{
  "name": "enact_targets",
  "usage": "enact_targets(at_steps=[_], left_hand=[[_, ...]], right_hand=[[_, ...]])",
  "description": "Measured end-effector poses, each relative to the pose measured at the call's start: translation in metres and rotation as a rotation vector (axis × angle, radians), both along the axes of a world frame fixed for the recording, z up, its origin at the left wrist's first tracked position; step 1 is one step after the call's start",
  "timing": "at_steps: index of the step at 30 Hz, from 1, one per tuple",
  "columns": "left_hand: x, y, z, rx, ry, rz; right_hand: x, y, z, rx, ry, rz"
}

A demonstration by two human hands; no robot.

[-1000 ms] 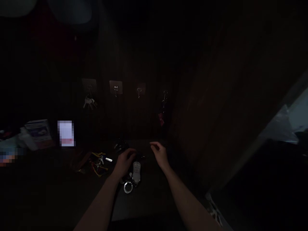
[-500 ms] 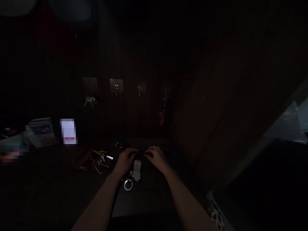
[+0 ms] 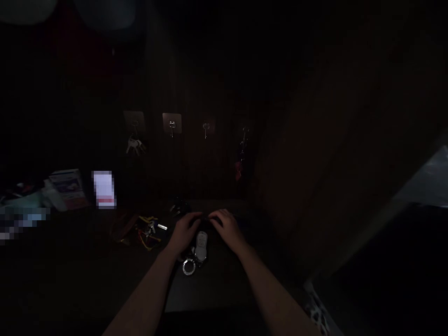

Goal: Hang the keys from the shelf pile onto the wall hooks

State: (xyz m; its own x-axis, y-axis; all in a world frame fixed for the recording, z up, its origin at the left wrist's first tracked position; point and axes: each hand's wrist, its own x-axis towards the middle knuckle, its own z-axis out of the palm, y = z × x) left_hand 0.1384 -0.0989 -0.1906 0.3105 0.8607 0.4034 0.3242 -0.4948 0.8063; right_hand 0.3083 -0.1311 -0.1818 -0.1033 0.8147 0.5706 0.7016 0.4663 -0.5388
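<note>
The left hand (image 3: 184, 231) and right hand (image 3: 227, 227) curve inward, nearly meeting; whether they grasp anything, I cannot tell. Between the two forearms (image 3: 261, 280), on the tabletop (image 3: 199, 296), lie one white fob (image 3: 200, 252) and one metal ring (image 3: 189, 274). Of four hooks (image 3: 172, 125) beyond, one carries keys (image 3: 133, 145), one a pink charm (image 3: 238, 169).

The left hand (image 3: 182, 232) and right hand (image 3: 227, 228) nearly meet beyond a pale fob (image 3: 200, 249), below wall hooks (image 3: 172, 125).

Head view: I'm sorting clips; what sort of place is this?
Likely a dim key-storage corner, perhaps in a home: wall hooks, a bunch of keys hanging from one, and a pale fob-like object on the surface.
</note>
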Motion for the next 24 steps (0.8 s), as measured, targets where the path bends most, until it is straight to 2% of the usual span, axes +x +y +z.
enact_targets(at_steps=[4, 12, 18, 24], left_hand=[[0.002, -0.006, 0.007, -0.013, -0.035, -0.054], [0.003, -0.015, 0.019, -0.095, -0.136, -0.102], [0.004, -0.014, 0.024, -0.173, -0.280, -0.116], [0.003, -0.013, 0.024, -0.206, -0.326, -0.120]], right_hand=[[-0.009, 0.001, 0.001, 0.083, 0.241, 0.042], [-0.016, 0.002, 0.006, 0.082, 0.592, -0.068], [-0.017, 0.000, 0.008, 0.045, 0.644, -0.029], [-0.019, 0.000, 0.009, 0.029, 0.629, -0.004]])
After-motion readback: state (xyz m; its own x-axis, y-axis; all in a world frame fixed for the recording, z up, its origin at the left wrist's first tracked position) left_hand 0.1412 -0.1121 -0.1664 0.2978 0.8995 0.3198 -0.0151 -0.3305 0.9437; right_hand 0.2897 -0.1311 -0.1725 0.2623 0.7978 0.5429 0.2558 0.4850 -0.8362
